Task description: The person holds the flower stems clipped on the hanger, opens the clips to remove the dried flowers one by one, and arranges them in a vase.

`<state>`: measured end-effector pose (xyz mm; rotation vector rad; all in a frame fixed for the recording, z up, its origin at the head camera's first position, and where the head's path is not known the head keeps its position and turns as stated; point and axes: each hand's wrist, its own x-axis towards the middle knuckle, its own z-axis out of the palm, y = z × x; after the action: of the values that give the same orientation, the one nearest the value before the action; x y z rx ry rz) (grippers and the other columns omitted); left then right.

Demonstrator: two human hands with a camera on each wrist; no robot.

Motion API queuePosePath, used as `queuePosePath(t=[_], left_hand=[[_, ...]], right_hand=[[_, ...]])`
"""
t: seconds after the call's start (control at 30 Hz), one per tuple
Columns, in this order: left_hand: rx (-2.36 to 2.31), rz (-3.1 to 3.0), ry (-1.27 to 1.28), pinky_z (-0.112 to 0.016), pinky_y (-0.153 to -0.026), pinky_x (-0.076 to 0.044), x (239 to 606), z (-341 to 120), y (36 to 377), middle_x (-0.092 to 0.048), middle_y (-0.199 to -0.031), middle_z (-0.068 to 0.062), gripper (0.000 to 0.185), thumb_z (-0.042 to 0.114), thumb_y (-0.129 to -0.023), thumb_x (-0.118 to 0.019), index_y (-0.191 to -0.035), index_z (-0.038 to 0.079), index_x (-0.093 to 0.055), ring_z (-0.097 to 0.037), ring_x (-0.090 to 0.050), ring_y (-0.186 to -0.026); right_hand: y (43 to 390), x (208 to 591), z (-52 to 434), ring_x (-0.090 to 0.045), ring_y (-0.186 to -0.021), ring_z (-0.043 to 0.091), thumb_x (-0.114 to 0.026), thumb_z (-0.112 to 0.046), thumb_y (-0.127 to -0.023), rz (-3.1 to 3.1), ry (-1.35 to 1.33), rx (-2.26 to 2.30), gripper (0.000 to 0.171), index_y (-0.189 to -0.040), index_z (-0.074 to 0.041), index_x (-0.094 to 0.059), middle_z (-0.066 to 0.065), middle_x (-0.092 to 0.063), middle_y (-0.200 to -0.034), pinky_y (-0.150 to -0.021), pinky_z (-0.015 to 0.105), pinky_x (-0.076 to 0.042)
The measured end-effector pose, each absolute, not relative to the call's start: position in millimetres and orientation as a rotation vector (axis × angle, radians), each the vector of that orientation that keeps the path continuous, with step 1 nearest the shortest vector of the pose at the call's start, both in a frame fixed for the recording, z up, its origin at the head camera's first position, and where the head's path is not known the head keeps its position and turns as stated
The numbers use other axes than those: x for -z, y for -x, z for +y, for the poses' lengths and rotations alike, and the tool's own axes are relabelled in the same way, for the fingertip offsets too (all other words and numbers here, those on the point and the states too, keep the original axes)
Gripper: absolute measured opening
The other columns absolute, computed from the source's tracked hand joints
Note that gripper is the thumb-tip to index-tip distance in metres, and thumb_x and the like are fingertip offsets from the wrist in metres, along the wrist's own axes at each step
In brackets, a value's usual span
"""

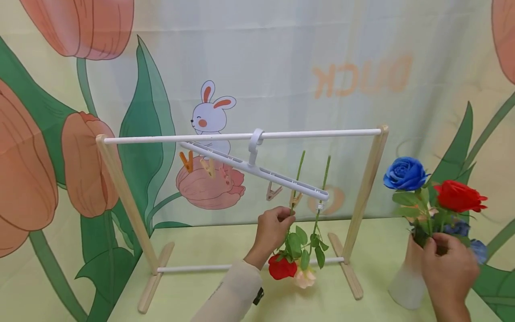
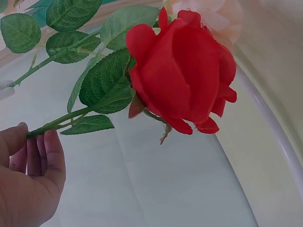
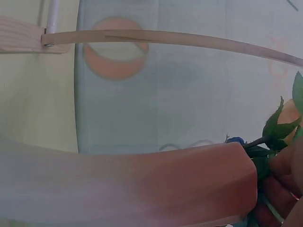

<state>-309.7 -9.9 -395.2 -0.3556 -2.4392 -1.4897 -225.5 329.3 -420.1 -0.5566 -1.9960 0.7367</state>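
Red rose (image 1: pixel 281 267) hung head-down from a clip on the white hanger (image 1: pixel 257 172), next to a pale pink rose (image 1: pixel 304 278) hung the same way. Left arm in a cream sleeve (image 1: pixel 233 293) reached up and forward from the bottom edge; left hand (image 1: pixel 272 228) was raised to the red rose's stem (image 2: pixel 66 117), fingers (image 2: pixel 47 153) curled round it with the thumb on the near side, well above the bloom and just under the clip. In the left wrist view the stem ran out of the closed fingers, past green leaves, to the bloom. Right hand (image 1: pixel 448 264) sat at the mouth of the frosted vase (image 1: pixel 408 279) on the right of the table (image 1: pixel 201 290), fingers bent in among the stems just under the blue rose (image 1: pixel 404 173) and a second red rose (image 1: pixel 458 196); probably pinching one stem, but the right wrist view was blurred and mostly vase, so which stem could not be told. Hanger tilted down to the right on the wooden rack's (image 1: pixel 124 192) white top bar.
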Motion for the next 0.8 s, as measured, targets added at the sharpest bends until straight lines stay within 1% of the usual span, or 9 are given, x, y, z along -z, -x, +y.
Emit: queuePosePath(t=[0.03, 0.1, 0.37, 0.4, 0.5, 0.6, 0.63, 0.73, 0.8], left_hand=[[1.491, -2.445, 0.35, -0.02, -0.07, -0.054, 395, -10, 310, -0.077, -0.091, 0.0, 0.012, 0.018, -0.095, -0.073, -0.103, 0.012, -0.078, -0.005, -0.065, -0.079], [1.493, -2.449, 0.348, -0.019, -0.071, -0.054, 395, -10, 310, -0.077, -0.091, 0.0, 0.012, 0.019, -0.095, -0.072, -0.103, 0.012, -0.078, -0.004, -0.065, -0.079], [1.493, -2.438, 0.358, -0.021, -0.07, -0.055, 394, -12, 308, -0.077, -0.09, -0.002, 0.012, 0.018, -0.094, -0.073, -0.103, 0.011, -0.078, -0.008, -0.066, -0.079], [1.499, -2.434, 0.358, -0.021, -0.069, -0.055, 393, -12, 308, -0.077, -0.09, -0.002, 0.012, 0.018, -0.094, -0.073, -0.103, 0.011, -0.078, -0.008, -0.066, -0.079], [1.509, -2.421, 0.364, -0.022, -0.069, -0.055, 394, -11, 307, -0.076, -0.089, -0.003, 0.012, 0.018, -0.094, -0.073, -0.103, 0.01, -0.077, -0.009, -0.065, -0.078], [1.513, -2.415, 0.355, -0.021, -0.068, -0.054, 394, -11, 308, -0.076, -0.089, -0.002, 0.014, 0.019, -0.094, -0.073, -0.103, 0.01, -0.077, -0.008, -0.064, -0.078], [1.511, -2.414, 0.355, -0.02, -0.068, -0.054, 394, -10, 308, -0.076, -0.089, -0.002, 0.014, 0.019, -0.094, -0.073, -0.104, 0.009, -0.077, -0.007, -0.064, -0.077], [1.509, -2.417, 0.35, -0.019, -0.068, -0.054, 393, -10, 308, -0.076, -0.089, -0.002, 0.015, 0.02, -0.094, -0.073, -0.104, 0.009, -0.077, -0.007, -0.063, -0.078], [1.509, -2.42, 0.351, -0.019, -0.068, -0.054, 392, -10, 307, -0.076, -0.09, -0.003, 0.015, 0.019, -0.094, -0.073, -0.105, 0.009, -0.077, -0.007, -0.063, -0.077]], right_hand=[[225, 421, 329, -0.063, -0.081, 0.023, -0.055, -0.009, -0.094, -1.994, 0.549, -0.723, 0.026, -0.105, 0.009, -0.07, 0.034, -0.069, -0.099, -0.095, 0.057, -0.037], [223, 422, 328, -0.057, -0.095, 0.05, -0.053, -0.007, -0.091, -1.968, 0.533, -0.715, 0.027, -0.104, 0.011, -0.07, 0.036, -0.068, -0.1, -0.099, 0.059, -0.035], [217, 413, 316, -0.056, -0.106, 0.049, -0.05, -0.007, -0.09, -1.79, 0.527, -0.778, 0.035, -0.115, 0.009, -0.067, 0.032, -0.067, -0.109, -0.101, 0.061, -0.036], [215, 411, 313, -0.057, -0.105, 0.047, -0.05, -0.007, -0.091, -1.769, 0.524, -0.782, 0.034, -0.116, 0.008, -0.067, 0.031, -0.067, -0.11, -0.099, 0.059, -0.038], [212, 404, 305, -0.06, -0.093, 0.014, -0.051, -0.008, -0.092, -1.712, 0.528, -0.783, 0.032, -0.115, 0.006, -0.068, 0.026, -0.069, -0.109, -0.094, 0.036, -0.041], [208, 395, 294, -0.04, -0.091, -0.017, -0.052, -0.01, -0.094, -1.678, 0.547, -0.781, 0.031, -0.115, 0.004, -0.069, 0.015, -0.071, -0.105, -0.084, 0.014, -0.031], [207, 392, 290, -0.032, -0.091, -0.022, -0.053, -0.011, -0.094, -1.663, 0.548, -0.789, 0.03, -0.115, 0.003, -0.07, 0.004, -0.071, -0.101, -0.081, 0.01, -0.028], [202, 382, 278, -0.034, -0.09, -0.023, -0.054, -0.011, -0.094, -1.617, 0.517, -0.81, 0.028, -0.112, 0.003, -0.071, -0.028, -0.057, -0.094, -0.077, 0.006, -0.028], [199, 375, 269, -0.038, -0.088, -0.021, -0.056, -0.01, -0.093, -1.57, 0.457, -0.831, 0.026, -0.107, 0.004, -0.071, -0.042, -0.042, -0.094, -0.076, 0.007, -0.031]])
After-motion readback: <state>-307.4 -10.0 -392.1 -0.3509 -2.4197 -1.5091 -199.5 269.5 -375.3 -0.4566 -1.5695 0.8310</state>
